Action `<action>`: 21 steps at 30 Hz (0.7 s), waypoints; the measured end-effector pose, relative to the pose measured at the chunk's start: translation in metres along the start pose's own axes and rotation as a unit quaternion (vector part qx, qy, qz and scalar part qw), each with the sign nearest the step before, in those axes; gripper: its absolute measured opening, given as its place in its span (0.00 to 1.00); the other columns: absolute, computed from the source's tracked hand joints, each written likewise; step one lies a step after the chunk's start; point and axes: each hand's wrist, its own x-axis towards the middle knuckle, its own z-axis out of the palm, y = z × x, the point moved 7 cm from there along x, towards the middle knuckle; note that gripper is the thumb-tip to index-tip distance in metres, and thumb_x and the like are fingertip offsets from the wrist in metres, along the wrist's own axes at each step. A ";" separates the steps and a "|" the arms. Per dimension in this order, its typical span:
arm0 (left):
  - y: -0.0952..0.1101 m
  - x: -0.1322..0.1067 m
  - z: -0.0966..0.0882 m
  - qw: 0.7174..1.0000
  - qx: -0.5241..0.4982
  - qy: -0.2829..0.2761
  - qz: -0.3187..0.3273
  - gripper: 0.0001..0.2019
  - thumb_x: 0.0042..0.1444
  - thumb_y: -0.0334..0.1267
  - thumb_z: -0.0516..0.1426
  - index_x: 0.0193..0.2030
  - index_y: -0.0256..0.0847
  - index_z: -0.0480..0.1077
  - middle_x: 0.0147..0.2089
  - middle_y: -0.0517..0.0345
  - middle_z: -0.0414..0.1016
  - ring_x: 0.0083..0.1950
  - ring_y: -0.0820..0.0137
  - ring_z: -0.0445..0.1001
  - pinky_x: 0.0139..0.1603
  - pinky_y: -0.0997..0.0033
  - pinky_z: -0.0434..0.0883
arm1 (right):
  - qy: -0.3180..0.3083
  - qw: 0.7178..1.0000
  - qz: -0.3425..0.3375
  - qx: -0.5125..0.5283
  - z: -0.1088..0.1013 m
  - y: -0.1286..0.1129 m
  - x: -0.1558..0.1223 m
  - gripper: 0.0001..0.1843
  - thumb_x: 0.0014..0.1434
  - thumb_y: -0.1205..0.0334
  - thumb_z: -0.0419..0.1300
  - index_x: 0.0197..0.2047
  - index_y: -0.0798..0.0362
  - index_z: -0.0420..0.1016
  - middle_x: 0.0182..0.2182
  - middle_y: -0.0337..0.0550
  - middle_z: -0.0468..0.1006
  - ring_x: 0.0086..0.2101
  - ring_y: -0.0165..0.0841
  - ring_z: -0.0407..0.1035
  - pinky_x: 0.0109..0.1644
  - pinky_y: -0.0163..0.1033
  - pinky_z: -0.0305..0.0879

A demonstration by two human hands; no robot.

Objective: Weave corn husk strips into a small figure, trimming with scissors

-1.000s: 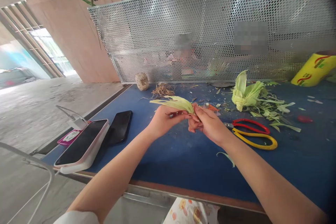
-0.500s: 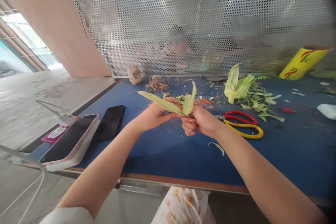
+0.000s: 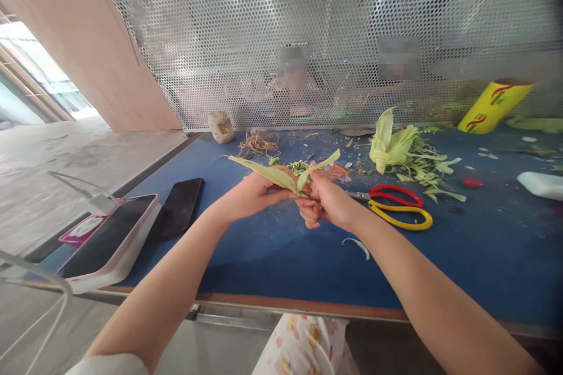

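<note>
Pale green corn husk strips (image 3: 267, 170) are pinched between my two hands over the middle of the table. My left hand (image 3: 251, 196) is closed around the base of the husk, and one long strip points left above its knuckles. Close against it, my right hand (image 3: 328, 202) is closed on the same base, with its fingers curled under; another strip points up and right. The spot where the strips meet is partly hidden by my fingers. Just right of my right hand lie scissors (image 3: 402, 215) with a red and a yellow handle.
A bundle of corn husks (image 3: 389, 149) with shredded strips lies at the back right, near a yellow roll (image 3: 495, 106). Brown twine (image 3: 258, 142) and a pale lump (image 3: 220, 127) sit at the back left. Two phones (image 3: 181, 205) lie left. A perforated metal screen (image 3: 246, 41) stands behind.
The right-hand husk strip has tipped from nearly upright to slanting right. Both hands stay together on the husk. The whole view has shifted slightly.
</note>
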 end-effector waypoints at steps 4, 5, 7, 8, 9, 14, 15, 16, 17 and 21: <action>0.002 0.000 -0.003 0.997 0.079 0.022 0.010 0.05 0.54 0.31 0.53 0.33 0.36 0.70 0.33 0.55 0.70 0.37 0.71 0.69 0.40 0.72 0.68 | 0.028 0.999 -0.002 -0.036 -0.003 0.004 0.004 0.33 0.54 0.33 0.26 0.17 0.51 0.50 0.09 0.28 0.45 0.12 0.22 0.40 0.18 0.31 0.48; 0.002 0.000 -0.004 0.995 0.093 0.034 0.016 0.05 0.54 0.31 0.53 0.32 0.36 0.70 0.33 0.55 0.70 0.37 0.71 0.69 0.40 0.72 0.68 | 0.033 0.998 -0.007 -0.050 -0.003 0.004 0.005 0.33 0.54 0.33 0.28 0.18 0.51 0.50 0.09 0.28 0.46 0.12 0.22 0.41 0.18 0.31 0.48; 0.003 0.000 -0.005 0.992 0.110 0.055 0.021 0.05 0.54 0.31 0.53 0.31 0.36 0.70 0.33 0.55 0.70 0.36 0.72 0.69 0.39 0.72 0.68 | 0.047 0.996 -0.026 -0.073 -0.003 0.003 0.005 0.32 0.55 0.34 0.31 0.19 0.51 0.52 0.10 0.28 0.46 0.12 0.23 0.43 0.19 0.32 0.50; 0.002 0.000 -0.006 0.991 0.116 0.064 0.019 0.05 0.54 0.30 0.53 0.31 0.35 0.70 0.33 0.55 0.70 0.35 0.72 0.69 0.38 0.72 0.68 | 0.058 0.994 -0.041 -0.084 -0.004 0.002 0.005 0.31 0.56 0.35 0.32 0.19 0.51 0.53 0.10 0.28 0.46 0.12 0.23 0.43 0.19 0.32 0.50; 0.001 -0.001 -0.007 0.990 0.119 0.070 0.011 0.05 0.53 0.30 0.53 0.31 0.35 0.70 0.33 0.55 0.70 0.35 0.72 0.69 0.38 0.73 0.68 | 0.075 0.991 -0.058 -0.098 -0.005 0.000 0.004 0.31 0.57 0.36 0.32 0.20 0.51 0.54 0.10 0.28 0.47 0.13 0.23 0.44 0.20 0.32 0.51; -0.010 -0.002 -0.007 0.992 0.084 0.079 -0.059 0.05 0.52 0.32 0.54 0.34 0.35 0.71 0.32 0.56 0.70 0.32 0.73 0.69 0.34 0.74 0.68 | 0.212 0.928 -0.132 -0.278 -0.013 -0.016 -0.007 0.29 0.58 0.39 0.35 0.19 0.52 0.54 0.13 0.33 0.53 0.16 0.25 0.49 0.21 0.33 0.47; -0.012 -0.002 -0.007 0.991 0.070 0.083 -0.073 0.05 0.52 0.32 0.54 0.34 0.36 0.71 0.32 0.56 0.70 0.32 0.73 0.69 0.33 0.74 0.68 | 0.223 0.915 -0.139 -0.305 -0.012 -0.018 -0.009 0.28 0.59 0.40 0.36 0.20 0.52 0.54 0.14 0.33 0.54 0.17 0.25 0.50 0.22 0.33 0.46; -0.014 -0.003 -0.007 0.991 0.057 0.088 -0.086 0.05 0.52 0.31 0.54 0.34 0.36 0.71 0.32 0.57 0.70 0.31 0.73 0.69 0.33 0.75 0.68 | 0.226 0.908 -0.144 -0.322 -0.011 -0.020 -0.010 0.27 0.60 0.41 0.36 0.21 0.52 0.55 0.15 0.33 0.54 0.18 0.26 0.50 0.22 0.34 0.47; -0.016 -0.003 -0.007 0.990 0.047 0.094 -0.097 0.05 0.52 0.30 0.54 0.34 0.36 0.71 0.32 0.57 0.70 0.32 0.73 0.69 0.33 0.75 0.68 | 0.221 0.905 -0.148 -0.332 -0.010 -0.020 -0.010 0.26 0.60 0.42 0.36 0.23 0.52 0.55 0.16 0.33 0.55 0.18 0.26 0.51 0.23 0.34 0.47; -0.015 -0.004 -0.009 0.987 0.007 0.110 -0.113 0.04 0.52 0.31 0.55 0.33 0.35 0.71 0.32 0.56 0.70 0.34 0.72 0.70 0.35 0.73 0.69 | 0.194 0.911 -0.131 -0.340 -0.015 -0.022 -0.012 0.25 0.60 0.42 0.37 0.27 0.52 0.60 0.21 0.36 0.61 0.23 0.28 0.57 0.28 0.35 0.52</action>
